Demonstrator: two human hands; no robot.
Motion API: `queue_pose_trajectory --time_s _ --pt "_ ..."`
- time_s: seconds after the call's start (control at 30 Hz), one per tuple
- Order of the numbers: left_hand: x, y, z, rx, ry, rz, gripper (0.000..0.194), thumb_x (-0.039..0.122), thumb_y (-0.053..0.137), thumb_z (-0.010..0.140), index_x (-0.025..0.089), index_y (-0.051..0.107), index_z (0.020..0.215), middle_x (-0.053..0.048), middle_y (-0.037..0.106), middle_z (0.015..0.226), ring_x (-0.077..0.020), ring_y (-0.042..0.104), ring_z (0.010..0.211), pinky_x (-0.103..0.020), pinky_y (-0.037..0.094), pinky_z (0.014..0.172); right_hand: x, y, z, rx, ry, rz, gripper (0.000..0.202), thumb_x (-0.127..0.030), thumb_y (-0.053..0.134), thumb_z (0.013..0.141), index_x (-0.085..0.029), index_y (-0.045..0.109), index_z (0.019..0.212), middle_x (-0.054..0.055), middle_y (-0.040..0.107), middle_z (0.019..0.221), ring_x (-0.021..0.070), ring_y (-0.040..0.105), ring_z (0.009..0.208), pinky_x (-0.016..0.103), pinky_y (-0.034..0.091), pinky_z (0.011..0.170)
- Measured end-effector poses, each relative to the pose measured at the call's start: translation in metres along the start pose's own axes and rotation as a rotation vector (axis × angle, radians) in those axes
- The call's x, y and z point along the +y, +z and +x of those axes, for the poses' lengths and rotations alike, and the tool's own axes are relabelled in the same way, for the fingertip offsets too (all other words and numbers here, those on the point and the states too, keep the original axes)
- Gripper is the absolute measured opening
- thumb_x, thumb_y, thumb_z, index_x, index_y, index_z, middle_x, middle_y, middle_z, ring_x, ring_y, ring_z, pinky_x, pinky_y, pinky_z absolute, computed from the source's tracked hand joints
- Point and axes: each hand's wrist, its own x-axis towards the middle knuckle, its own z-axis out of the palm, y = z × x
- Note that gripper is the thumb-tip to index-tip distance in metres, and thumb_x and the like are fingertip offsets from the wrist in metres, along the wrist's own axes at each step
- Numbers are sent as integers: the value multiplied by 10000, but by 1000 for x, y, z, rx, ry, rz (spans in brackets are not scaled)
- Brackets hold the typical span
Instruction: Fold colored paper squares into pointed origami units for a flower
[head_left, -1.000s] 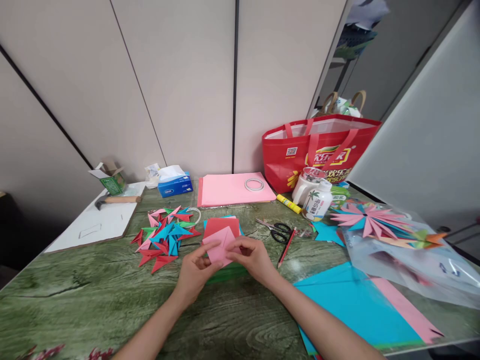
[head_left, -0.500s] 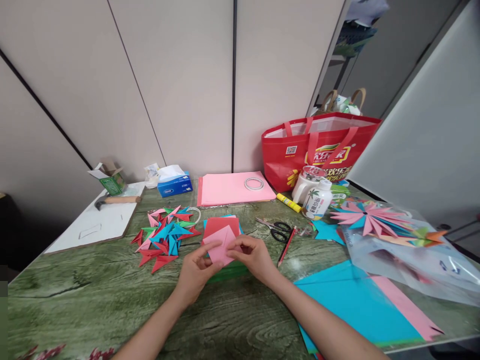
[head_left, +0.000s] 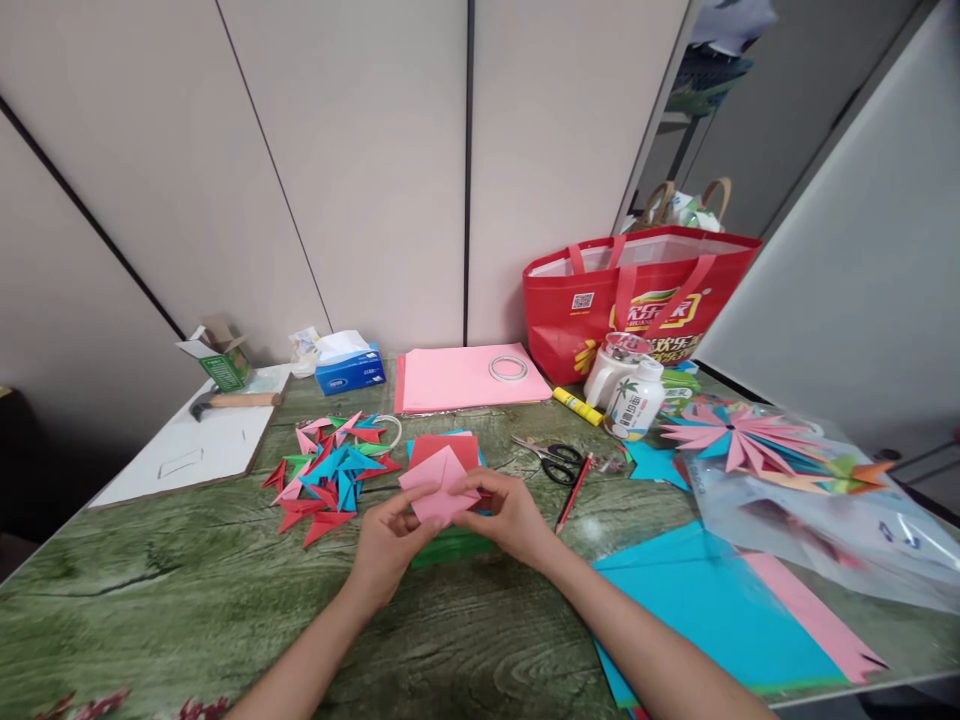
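Apparently, this is a folding step: the left hand [head_left: 388,535] and right hand [head_left: 519,515] both pinch a creased pink paper square [head_left: 441,472] over the near side of a red-topped square paper stack [head_left: 462,447] on the green wood-grain tabletop [head_left: 187,590]. Next, creasing probably calls for aligned edges.

Smooth, matt pink paper [head_left: 444,473]

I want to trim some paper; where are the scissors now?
In the head view, the scissors lie right of centre, just left of the red pencil and beyond the right hand.
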Motion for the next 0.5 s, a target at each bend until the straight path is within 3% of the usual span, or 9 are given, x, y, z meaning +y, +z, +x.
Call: queue_pose_trajectory --time_s 0.3,0.5 --pt "-1 2 0 12 46 38 384 198 727 561 146 651 933 -32 703 754 -179 642 690 -251 504 635 13 8 -2 24 72 69 212 -209 659 627 -178 577 820 8 549 766 113 525 655 189 450 532" --pt "1 3 -1 0 14 19 425 200 727 566 133 634 975 -19 693 682 -165 633 647 -250 494 619 10 6 -2 0 126 205 224 -222 671 613 -181 566 807 -8 553 742 108 558 614 222 482 566"
